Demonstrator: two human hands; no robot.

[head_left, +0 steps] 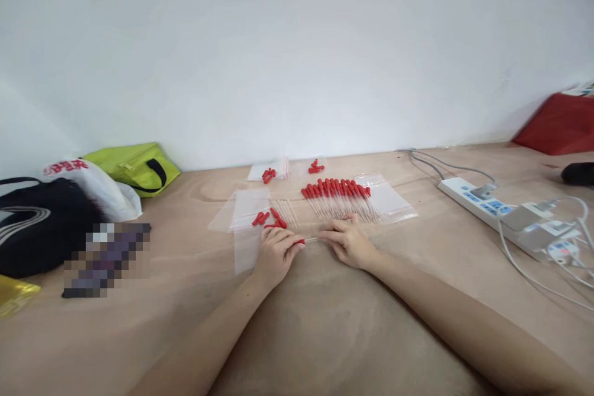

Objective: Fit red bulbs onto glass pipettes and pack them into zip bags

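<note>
My left hand is closed on a small red cap, its end showing past the fingertips. My right hand pinches a thin white stick that points left to the cap. Whether the stick is inside the cap, I cannot tell. Beyond my right hand lies a fanned row of white sticks with red bulb-shaped caps on their far ends. Several bare white sticks lie just past my hands. Loose red caps rest on clear plastic bags, partly behind my left hand.
More red caps lie on bags near the wall. A white power strip with plugs and cables stands at right. On the left are a black bag, a white plastic bag, a lime-green bag and a blurred-out object.
</note>
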